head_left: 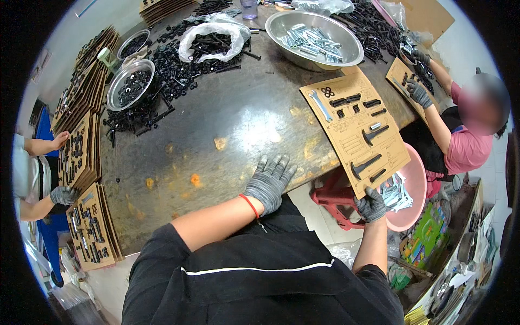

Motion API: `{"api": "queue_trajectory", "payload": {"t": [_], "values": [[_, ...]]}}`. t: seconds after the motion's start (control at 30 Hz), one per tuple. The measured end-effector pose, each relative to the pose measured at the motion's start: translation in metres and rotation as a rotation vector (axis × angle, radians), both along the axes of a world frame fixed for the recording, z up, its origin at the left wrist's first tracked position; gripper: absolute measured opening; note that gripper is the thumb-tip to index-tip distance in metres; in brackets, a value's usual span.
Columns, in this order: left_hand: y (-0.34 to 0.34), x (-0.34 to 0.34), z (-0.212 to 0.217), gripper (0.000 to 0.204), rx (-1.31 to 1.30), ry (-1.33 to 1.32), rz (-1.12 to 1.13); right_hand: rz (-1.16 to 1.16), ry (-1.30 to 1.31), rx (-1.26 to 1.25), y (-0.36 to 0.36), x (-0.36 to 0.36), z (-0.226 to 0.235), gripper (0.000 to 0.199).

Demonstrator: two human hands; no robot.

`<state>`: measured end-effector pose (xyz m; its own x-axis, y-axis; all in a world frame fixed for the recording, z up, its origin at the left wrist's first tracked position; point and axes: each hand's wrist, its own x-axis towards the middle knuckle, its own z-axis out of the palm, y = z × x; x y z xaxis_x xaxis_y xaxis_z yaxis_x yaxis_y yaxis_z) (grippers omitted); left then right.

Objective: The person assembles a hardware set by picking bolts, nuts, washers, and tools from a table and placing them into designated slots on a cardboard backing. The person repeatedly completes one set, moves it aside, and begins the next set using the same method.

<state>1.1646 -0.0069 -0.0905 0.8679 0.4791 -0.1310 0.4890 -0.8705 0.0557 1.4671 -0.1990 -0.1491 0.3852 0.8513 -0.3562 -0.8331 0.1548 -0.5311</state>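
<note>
My left hand (269, 183), in a grey glove, rests on the dark metal tabletop (216, 135) near its front edge, fingers spread and holding nothing. On the right, my gloved right hand (371, 205) grips the near corner of a brown cardboard sheet (346, 138). The sheet lies partly on the table and juts past its edge. Fixed on it are an open-end wrench (320, 105), black bolts (345, 101), a ring-shaped cluster of black nuts (327, 92), and two black T-shaped pieces (366, 166). Part of my right thumb and fingers is hidden behind the sheet.
A steel bowl (276, 43) holds silver tubes. Black bolts (168, 65) are heaped at the back left. A pink basin (414, 184) of wrenches and a red stool (338, 203) stand right. Filled sheets (89, 227) line the left. Co-workers' hands (420, 93) work at both sides.
</note>
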Motion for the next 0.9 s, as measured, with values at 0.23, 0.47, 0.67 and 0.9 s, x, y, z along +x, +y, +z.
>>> {"api": "queue_trajectory", "payload": {"t": [0.23,0.47,0.67,0.9], "values": [[-0.009,-0.020,0.005,0.076,-0.017,-0.077,-0.085,0.097,-0.161,-0.056,0.005,-0.015,0.026,0.066],[-0.005,-0.079,0.031,0.073,-0.375,-0.191,-0.043,0.293,-0.136,-0.013,-0.021,-0.051,0.025,0.073],[-0.012,-0.137,0.043,0.054,-0.462,-0.403,0.041,0.470,-0.183,-0.135,-0.028,-0.098,0.047,0.076],[-0.044,-0.191,0.060,0.040,-0.921,-0.345,0.224,0.602,-0.248,-0.197,-0.011,-0.157,0.061,0.076]]}}
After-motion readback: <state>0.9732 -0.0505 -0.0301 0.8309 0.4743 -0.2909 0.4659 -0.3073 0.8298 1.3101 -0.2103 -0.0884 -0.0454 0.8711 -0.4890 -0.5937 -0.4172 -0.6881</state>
